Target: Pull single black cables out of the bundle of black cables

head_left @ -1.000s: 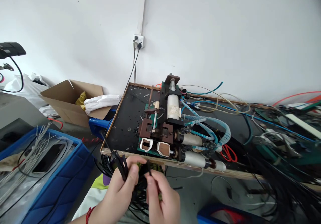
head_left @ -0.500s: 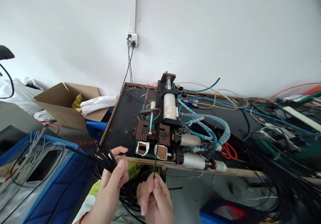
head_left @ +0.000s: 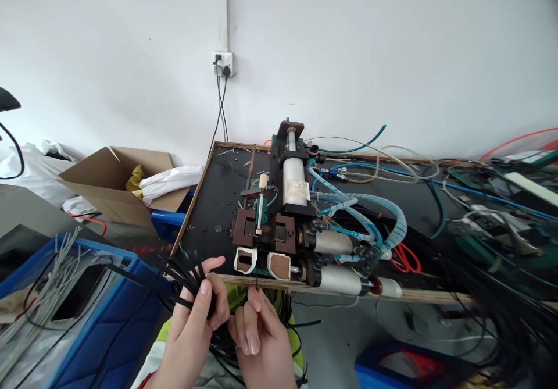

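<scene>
Several black cables [head_left: 187,274] are bunched in my left hand [head_left: 198,307], their ends fanning up and to the left. My right hand [head_left: 261,331] pinches one thin black cable [head_left: 257,280], whose upper part points between the two pads at the front of a pneumatic machine [head_left: 264,229]. Of these pads, the left one [head_left: 245,260] has a white torn edge and a dark slot, and the right one [head_left: 279,266] is brown with a white rim. More black cable [head_left: 224,342] hangs in loops behind and below my hands.
The machine sits on a black, wood-edged table [head_left: 204,203], with blue air hoses [head_left: 394,220] on its right. A blue bin [head_left: 108,319] with grey wires stands left, near a cardboard box [head_left: 100,182]. Black cables [head_left: 492,313] spill over the table's right edge; another blue bin [head_left: 370,366] is below.
My right hand has moved slightly left and up, bringing its cable from in front of the right pad to between the pads. The left hand still grips its bunch, slightly shifted right. The view has moved a little.
</scene>
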### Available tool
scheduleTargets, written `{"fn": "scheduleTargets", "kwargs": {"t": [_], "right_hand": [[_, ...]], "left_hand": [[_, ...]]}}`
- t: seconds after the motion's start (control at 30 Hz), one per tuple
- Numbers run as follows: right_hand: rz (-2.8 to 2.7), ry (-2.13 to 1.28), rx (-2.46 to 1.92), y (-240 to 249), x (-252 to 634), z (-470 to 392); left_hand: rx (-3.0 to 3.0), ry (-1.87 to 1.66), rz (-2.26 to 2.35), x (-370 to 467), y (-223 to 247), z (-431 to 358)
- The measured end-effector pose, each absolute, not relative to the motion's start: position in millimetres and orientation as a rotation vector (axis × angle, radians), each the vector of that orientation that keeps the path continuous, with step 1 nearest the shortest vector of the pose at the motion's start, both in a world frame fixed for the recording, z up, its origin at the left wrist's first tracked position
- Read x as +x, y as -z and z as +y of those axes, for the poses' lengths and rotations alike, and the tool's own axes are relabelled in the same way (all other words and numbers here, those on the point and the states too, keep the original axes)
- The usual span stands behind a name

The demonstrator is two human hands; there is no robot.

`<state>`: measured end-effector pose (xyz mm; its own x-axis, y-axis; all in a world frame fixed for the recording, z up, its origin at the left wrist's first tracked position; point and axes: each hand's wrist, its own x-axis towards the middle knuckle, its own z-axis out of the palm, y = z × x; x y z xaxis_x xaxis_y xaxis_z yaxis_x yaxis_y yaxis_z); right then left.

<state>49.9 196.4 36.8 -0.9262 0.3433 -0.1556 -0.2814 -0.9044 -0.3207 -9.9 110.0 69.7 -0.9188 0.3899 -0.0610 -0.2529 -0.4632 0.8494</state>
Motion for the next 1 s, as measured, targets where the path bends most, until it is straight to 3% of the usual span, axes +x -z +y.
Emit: {"fn": "scheduleTargets", "kwargs": {"t": [0.7,1.0], "right_hand": [[-0.537,-2.755,-0.400,-38,49,195],[-1.409,-2.167,-0.579,-36,52,205]], "left_hand": [[0.172,-2.312,1.272,-8,-70,109],[0.182,-2.309,1.383,-3,-62,104]]}}
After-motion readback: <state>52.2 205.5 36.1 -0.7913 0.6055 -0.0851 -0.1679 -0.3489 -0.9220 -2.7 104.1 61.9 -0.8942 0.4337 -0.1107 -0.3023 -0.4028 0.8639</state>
